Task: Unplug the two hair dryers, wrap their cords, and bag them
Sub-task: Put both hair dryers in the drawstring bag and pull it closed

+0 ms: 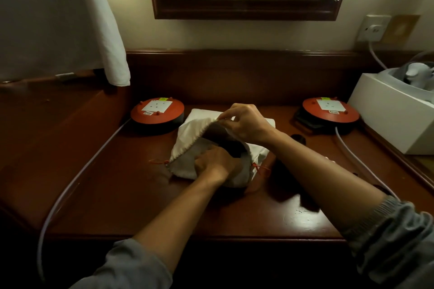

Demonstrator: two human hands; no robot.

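Person at a wooden desk [98, 195]: right hand [246, 124] pinches the rim of a white cloth bag [187, 136] & lifts it to keep the mouth open, while left hand [211, 162], fingers curled, pushes a dark hair dryer [234, 148] inside.

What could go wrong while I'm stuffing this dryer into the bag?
The right hand only pinches the bag rim, so the mouth could slip shut while the left hand pushes the dark dryer in. The red drawstring lies loose beside the opening and might get caught inside.
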